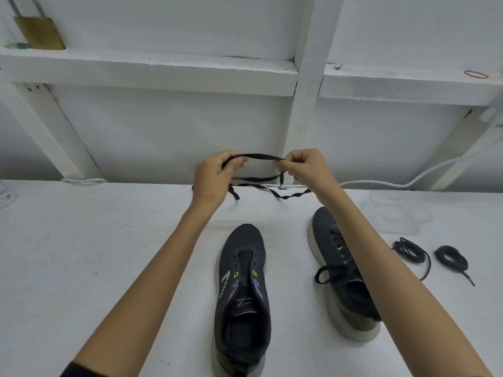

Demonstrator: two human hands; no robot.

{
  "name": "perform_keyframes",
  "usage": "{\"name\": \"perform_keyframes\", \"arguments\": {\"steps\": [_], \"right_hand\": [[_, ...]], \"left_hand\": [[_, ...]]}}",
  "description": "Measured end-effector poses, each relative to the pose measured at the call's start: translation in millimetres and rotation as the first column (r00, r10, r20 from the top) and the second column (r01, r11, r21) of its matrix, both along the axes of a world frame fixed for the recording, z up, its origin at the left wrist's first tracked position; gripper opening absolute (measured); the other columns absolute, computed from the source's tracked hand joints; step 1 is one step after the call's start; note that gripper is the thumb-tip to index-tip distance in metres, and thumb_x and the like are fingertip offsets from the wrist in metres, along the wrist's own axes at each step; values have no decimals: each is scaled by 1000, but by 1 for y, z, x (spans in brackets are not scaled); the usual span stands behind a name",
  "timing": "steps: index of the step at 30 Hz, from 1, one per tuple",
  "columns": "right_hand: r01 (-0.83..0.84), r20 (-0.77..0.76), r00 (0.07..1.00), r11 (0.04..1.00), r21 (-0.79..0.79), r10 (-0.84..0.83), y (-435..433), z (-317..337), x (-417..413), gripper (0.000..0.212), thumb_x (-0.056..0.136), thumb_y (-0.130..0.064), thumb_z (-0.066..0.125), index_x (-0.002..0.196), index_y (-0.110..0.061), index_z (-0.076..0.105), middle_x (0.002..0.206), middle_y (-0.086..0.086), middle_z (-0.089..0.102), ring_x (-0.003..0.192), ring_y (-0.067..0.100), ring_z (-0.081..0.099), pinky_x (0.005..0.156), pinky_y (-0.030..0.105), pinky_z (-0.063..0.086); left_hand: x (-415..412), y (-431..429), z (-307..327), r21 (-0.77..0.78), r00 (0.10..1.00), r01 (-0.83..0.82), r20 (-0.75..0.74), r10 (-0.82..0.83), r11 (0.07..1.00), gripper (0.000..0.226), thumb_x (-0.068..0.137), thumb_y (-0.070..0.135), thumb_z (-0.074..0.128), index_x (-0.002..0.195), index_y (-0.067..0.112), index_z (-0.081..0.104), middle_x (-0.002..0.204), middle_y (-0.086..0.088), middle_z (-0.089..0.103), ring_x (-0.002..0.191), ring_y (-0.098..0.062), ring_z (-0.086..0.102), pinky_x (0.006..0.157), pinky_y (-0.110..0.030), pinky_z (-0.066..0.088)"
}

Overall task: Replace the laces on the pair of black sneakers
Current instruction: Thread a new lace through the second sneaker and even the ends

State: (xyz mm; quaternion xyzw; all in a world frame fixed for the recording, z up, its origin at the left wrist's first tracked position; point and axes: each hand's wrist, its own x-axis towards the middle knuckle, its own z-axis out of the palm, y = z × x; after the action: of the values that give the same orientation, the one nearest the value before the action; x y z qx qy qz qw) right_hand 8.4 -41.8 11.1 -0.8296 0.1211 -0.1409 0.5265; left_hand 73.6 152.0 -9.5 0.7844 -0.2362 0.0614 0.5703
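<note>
**Here: one loose lace held taut between both hands**

Both hands work above the far edge of the table (95, 254). The left hand (215, 172) and the right hand (304, 167) each pinch the black lace (261, 156) between thumb and fingertips. A short span is stretched level between them, and the rest hangs down and trails on the table beneath. Nearer me, the unlaced sneaker (245, 281) stands in the middle, eyelets bare, toe pointing away. The laced sneaker (334, 268) sits just to its right, partly behind my right forearm. Two coiled laces (408, 250) rest further right, untouched.

I judge the step in hand to be gathering this loose lace, most likely to set it aside. I cannot tell whether it is old or new. To do it well, I would keep the span flat and untwisted. I would wind it in even loops round the left fingers while the right hand feeds it under light tension. I would then lay the bundle well apart from the two coils, so old and new do not mix.
</note>
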Motion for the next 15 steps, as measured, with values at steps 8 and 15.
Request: {"name": "perform_keyframes", "arguments": {"steps": [8,15], "right_hand": [[-232,-112,967,973,7,231,-16,8,-21,31,95,-32,63,81,-6,74,52,-11,51,50,9,33,47,16,27],[-362,-119,918,922,137,378,10,14,-20,27,95,-27,62,88,-4,72,54,-8,50,48,10,34,54,29,23]], "left_hand": [[29,33,8,-67,984,-162,-83,156,985,17,97,18,58,106,20,72,96,8,69,78,9,59,76,-16,48],[-4,30,-12,-71,950,-304,-91,298,950,52,80,-9,52,120,24,60,123,7,50,109,-4,48,99,-30,43]]}}
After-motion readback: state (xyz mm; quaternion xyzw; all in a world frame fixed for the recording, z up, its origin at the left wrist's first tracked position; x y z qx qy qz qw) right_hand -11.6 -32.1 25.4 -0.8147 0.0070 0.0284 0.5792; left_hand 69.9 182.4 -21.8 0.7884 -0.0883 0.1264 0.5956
